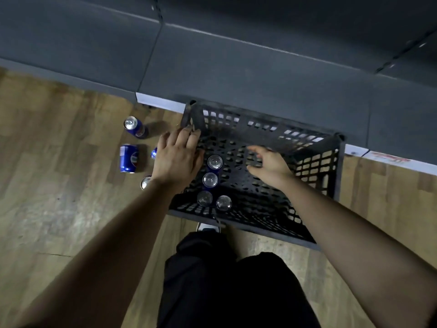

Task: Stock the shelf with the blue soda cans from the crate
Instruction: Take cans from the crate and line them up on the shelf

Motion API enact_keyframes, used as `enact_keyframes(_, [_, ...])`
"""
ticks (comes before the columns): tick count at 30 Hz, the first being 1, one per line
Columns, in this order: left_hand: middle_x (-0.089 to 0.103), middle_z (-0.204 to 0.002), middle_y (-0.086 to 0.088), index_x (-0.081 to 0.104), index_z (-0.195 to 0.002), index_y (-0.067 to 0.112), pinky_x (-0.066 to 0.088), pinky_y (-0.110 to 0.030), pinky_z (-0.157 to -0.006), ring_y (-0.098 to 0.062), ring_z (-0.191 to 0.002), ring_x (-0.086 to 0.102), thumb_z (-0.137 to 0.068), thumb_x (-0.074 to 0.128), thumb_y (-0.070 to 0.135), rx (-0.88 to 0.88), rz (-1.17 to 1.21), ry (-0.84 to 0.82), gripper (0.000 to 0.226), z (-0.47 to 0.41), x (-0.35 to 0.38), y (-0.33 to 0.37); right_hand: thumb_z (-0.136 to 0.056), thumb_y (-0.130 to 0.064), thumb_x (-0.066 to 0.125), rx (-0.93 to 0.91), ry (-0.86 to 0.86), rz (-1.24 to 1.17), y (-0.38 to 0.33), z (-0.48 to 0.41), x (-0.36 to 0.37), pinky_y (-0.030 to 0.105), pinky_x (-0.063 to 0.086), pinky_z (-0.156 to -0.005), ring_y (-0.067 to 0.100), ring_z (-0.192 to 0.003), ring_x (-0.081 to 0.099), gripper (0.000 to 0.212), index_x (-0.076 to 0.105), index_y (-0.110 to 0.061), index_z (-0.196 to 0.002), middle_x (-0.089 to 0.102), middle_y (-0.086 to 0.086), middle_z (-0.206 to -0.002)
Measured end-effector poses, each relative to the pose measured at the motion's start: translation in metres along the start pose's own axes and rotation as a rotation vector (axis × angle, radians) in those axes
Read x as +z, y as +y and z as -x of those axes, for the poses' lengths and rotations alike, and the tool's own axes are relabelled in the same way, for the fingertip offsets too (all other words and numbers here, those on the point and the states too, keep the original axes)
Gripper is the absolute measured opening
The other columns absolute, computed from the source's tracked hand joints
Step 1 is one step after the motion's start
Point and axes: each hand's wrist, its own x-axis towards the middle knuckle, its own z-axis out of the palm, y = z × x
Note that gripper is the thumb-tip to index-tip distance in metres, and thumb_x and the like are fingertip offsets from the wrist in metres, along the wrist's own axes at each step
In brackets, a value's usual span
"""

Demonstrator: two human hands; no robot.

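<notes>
Head view, left hand [177,159] spread, empty, at nine o'clock rim of crate [260,131], right hand [269,164] loose, empty, at three o'clock of cans [210,179]

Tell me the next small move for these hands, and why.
Probably shift the left hand slightly right and close it round the nearest can. Both hands hold nothing. The left hand is over the left rim of the crate, right beside that upright can, while the right hand hovers over bare crate floor, farther from the cans.
</notes>
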Motion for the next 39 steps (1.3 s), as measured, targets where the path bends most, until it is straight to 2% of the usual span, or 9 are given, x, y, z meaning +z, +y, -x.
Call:
enact_keyframes(4, [0.051, -0.133, -0.014, 0.046, -0.133, 0.009, 0.033, -0.047, -0.101, -0.033, -0.120, 0.046, -0.095, 0.032, 0.039, 0.010, -0.021, 0.034, 0.051, -0.019, 0.055, -0.008, -0.089, -0.025, 0.066, -0.035, -0.024, 0.033, 0.027, -0.044, 0.039, 0.031, 0.052, -0.075, 0.026, -0.099, 0.066, 0.062, 0.040, -0.026, -0.145, 0.062, 0.007, -0.125])
enact_keyframes(7, [0.051, -0.133, -0.014, 0.047, -0.133, 0.008, 0.033, -0.048, -0.102, -0.033, -0.121, 0.047, -0.094, 0.031, 0.039, 0.013, -0.016, 0.052, 0.051, -0.032, 0.085, -0.008, -0.087, -0.022, 0.067, -0.079, -0.038, 0.083, 0.042, -0.070, 0.061, 0.022, 0.039, -0.087, 0.024, -0.125, 0.053, 0.067, 0.037, -0.022, -0.147, 0.046, 0.007, -0.146])
enact_keyframes(10, [0.052, -0.133, -0.014, 0.049, -0.132, 0.008, 0.032, -0.047, -0.102, -0.033, -0.120, 0.049, -0.093, 0.033, 0.039, 0.038, -0.016, 0.082, 0.052, -0.040, 0.110, -0.003, -0.086, -0.021, 0.068, -0.096, -0.073, 0.132, 0.053, -0.092, 0.076, 0.022, 0.036, -0.086, 0.025, -0.123, 0.052, 0.070, 0.035, -0.019, -0.148, 0.037, 0.008, -0.152])
enact_keyframes(16, [0.053, -0.133, -0.013, 0.052, -0.130, 0.008, 0.035, -0.047, -0.098, -0.032, -0.118, 0.051, -0.093, 0.039, 0.038, 0.063, 0.010, 0.166, 0.049, -0.049, 0.141, 0.000, -0.082, -0.022, 0.071, -0.176, -0.138, 0.231, 0.067, -0.126, 0.099, 0.021, 0.035, -0.092, 0.022, -0.131, 0.046, 0.073, 0.037, -0.026, -0.147, 0.043, 0.004, -0.148])
enact_keyframes(20, [0.052, -0.134, -0.014, 0.052, -0.130, 0.008, 0.035, -0.047, -0.097, -0.033, -0.119, 0.050, -0.094, 0.035, 0.039, 0.065, 0.004, 0.143, 0.050, -0.049, 0.153, -0.002, -0.077, -0.016, 0.073, -0.198, -0.143, 0.206, 0.067, -0.138, 0.117, 0.018, 0.036, -0.090, 0.023, -0.125, 0.052, 0.077, 0.040, -0.023, -0.146, 0.046, 0.003, -0.147])
enact_keyframes(25, [0.050, -0.135, -0.016, 0.051, -0.131, 0.007, 0.035, -0.048, -0.097, -0.036, -0.117, 0.050, -0.093, 0.034, 0.039, 0.059, 0.036, 0.129, 0.053, -0.047, 0.160, -0.001, -0.075, -0.014, 0.078, -0.238, -0.154, 0.137, 0.056, -0.142, 0.130, 0.023, 0.034, -0.105, 0.020, -0.133, 0.046, 0.083, 0.039, -0.023, -0.147, 0.047, 0.002, -0.148])
enact_keyframes(30, [0.051, -0.134, -0.019, 0.054, -0.128, 0.005, 0.035, -0.049, -0.097, -0.038, -0.116, 0.049, -0.092, 0.034, 0.039, 0.057, 0.061, 0.111, 0.053, -0.044, 0.166, -0.003, -0.077, -0.012, 0.078, -0.211, -0.121, 0.107, 0.053, -0.145, 0.145, 0.021, 0.036, -0.098, 0.024, -0.128, 0.050, 0.085, 0.034, -0.024, -0.149, 0.051, 0.005, -0.144])
enact_keyframes(33, [0.049, -0.135, -0.020, 0.053, -0.128, 0.004, 0.034, -0.051, -0.100, -0.038, -0.118, 0.048, -0.092, 0.032, 0.040, 0.065, 0.070, 0.094, 0.055, -0.044, 0.167, -0.004, -0.076, -0.014, 0.076, -0.184, -0.108, 0.118, 0.053, -0.148, 0.155, 0.028, 0.044, -0.096, 0.028, -0.121, 0.055, 0.088, 0.030, -0.030, -0.149, 0.056, 0.008, -0.137])
enact_keyframes(39, [0.049, -0.135, -0.019, 0.052, -0.129, 0.005, 0.033, -0.052, -0.102, -0.036, -0.119, 0.047, -0.092, 0.031, 0.040, 0.072, 0.054, 0.077, 0.056, -0.042, 0.166, -0.006, -0.076, -0.015, 0.073, -0.219, 0.013, 0.135, 0.054, -0.149, 0.166, 0.030, 0.043, -0.079, 0.032, -0.108, 0.061, 0.069, 0.038, -0.019, -0.135, 0.063, 0.013, -0.119])
